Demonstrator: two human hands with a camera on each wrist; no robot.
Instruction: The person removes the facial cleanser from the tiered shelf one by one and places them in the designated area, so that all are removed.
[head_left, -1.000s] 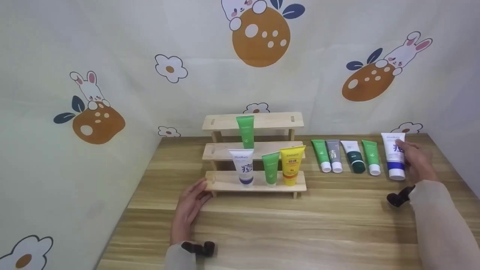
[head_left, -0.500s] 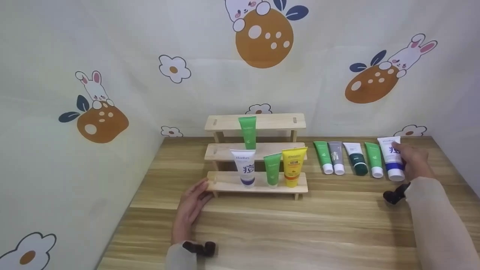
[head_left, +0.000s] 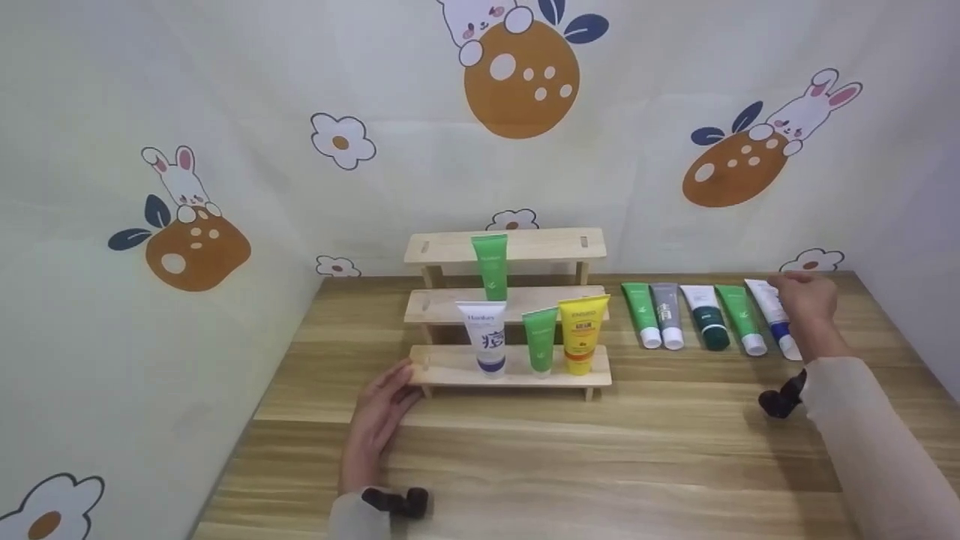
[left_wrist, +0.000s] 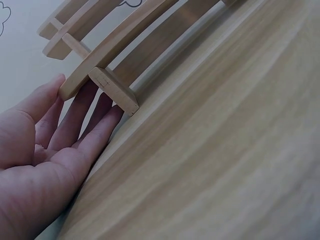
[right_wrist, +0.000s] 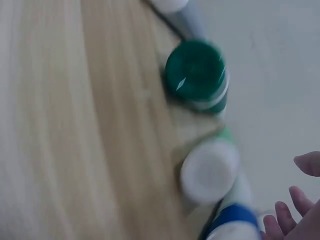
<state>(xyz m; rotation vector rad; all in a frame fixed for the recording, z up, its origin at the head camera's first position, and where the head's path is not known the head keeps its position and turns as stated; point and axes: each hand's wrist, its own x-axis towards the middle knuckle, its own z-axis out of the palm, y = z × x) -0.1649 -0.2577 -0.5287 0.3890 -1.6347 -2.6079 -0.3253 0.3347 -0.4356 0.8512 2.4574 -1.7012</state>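
At the left end of a three-tier wooden display stand (head_left: pixel 450 367), my left hand (head_left: pixel 379 412) grips the lowest tier; in the left wrist view the thumb (left_wrist: pixel 47 92) touches its end and the fingers reach beneath. A white tube with a blue band (head_left: pixel 766 304) lies last in the row on the right, partly hidden by my right hand (head_left: pixel 810 307) over its upper right side. The right wrist view shows that hand's thumb (right_wrist: pixel 309 163) and fingers apart, nothing visible between them. Left of this tube lies a green tube (head_left: pixel 739 311) with a white cap.
Standing on the lowest tier are a white tube (head_left: pixel 486 330), a green tube (head_left: pixel 540 341) and a yellow tube (head_left: pixel 583 330). Another green tube (head_left: pixel 491 266) stands on the middle tier. Farther left in the row lie a dark-green-capped tube (head_left: pixel 705 315), a grey tube (head_left: pixel 667 311) and a green tube (head_left: pixel 640 311).
The white tube with the blue band has shifted left against the row and turned, and the neighbouring green tube now slants. My right hand has moved left and its fingers have parted. My left hand stays put.
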